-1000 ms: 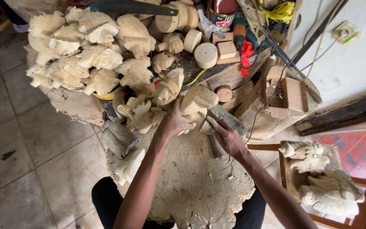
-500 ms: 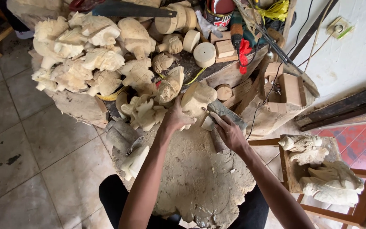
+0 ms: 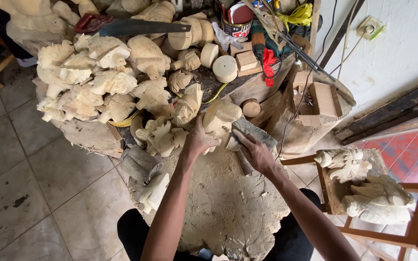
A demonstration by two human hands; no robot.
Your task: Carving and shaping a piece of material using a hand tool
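The big sawdust-covered stump [image 3: 228,212] between the person's knees is serving as the counter, and behind it the heap of pale carved figures [image 3: 97,82] is lying as it was a moment ago. The rounded wooden piece [image 3: 221,118] is resting at the stump's far edge, in the same place as before. The left hand [image 3: 200,140] is gripping it, fingers closed around it. The right hand [image 3: 255,153] is pressing a grey sanding block [image 3: 250,133] against it, having shifted only slightly.

Pale cream carvings [image 3: 97,82] — red-handled saw [image 3: 122,26], yellow cord [image 3: 298,13], grey sanding block [image 3: 250,133], beige floor tiles [image 3: 35,183].
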